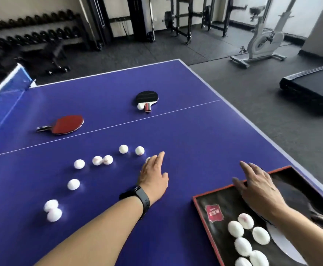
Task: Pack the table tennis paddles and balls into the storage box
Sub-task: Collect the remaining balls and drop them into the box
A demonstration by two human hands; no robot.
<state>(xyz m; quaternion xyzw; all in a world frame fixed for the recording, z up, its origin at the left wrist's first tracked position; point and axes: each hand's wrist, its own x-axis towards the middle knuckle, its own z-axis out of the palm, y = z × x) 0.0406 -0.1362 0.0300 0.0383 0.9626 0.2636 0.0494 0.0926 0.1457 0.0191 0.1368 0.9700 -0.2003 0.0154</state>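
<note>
— Head view had the storage box (202,198) at the near right; what was loose?

— Beyond the box, a red paddle (68,124) and a black paddle (147,96); left of it, scattered balls (73,184). Several more lay inside the box.

— Hands?

— My left hand (153,177) was spread over a ball, gripping nothing I could see. My right hand (258,189) lay flat and unclenched on the box rim.

— Handling?

— I judged the balls light and rolly: cup them. Paddles stiff: take the handles.
</note>
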